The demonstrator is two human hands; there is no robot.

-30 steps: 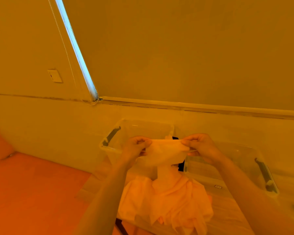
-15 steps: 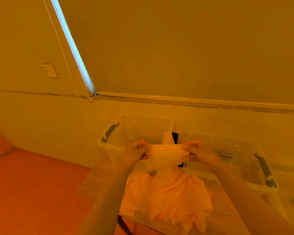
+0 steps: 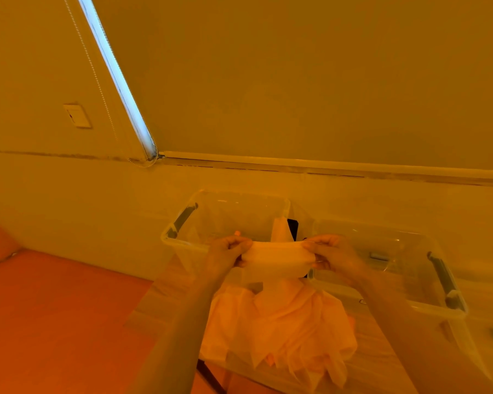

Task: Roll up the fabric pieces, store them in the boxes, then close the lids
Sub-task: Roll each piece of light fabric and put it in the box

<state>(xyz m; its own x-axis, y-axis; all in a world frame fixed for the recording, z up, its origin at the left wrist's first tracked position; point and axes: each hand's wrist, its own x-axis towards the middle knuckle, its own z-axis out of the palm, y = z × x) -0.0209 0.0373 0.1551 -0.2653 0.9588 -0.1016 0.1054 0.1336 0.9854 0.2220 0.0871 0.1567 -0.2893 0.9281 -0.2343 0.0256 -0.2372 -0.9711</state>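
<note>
Fabric piece (image 3: 275,261), pinched by both hands' fingers (image 3: 241,243)

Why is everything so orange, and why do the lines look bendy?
Head view: an orange cast tints the whole picture, so true colours cannot be told; the wide-angle lens bends the window ledge; the left hand and right hand pinching the fabric piece look slightly soft.

Both forearms reach forward, bare, converging. Left hand (image 3: 228,255) and right hand (image 3: 333,257) level, near each other — fingers curled, thumbs on top, each pinching an end of the cloth (image 3: 276,263).
</note>
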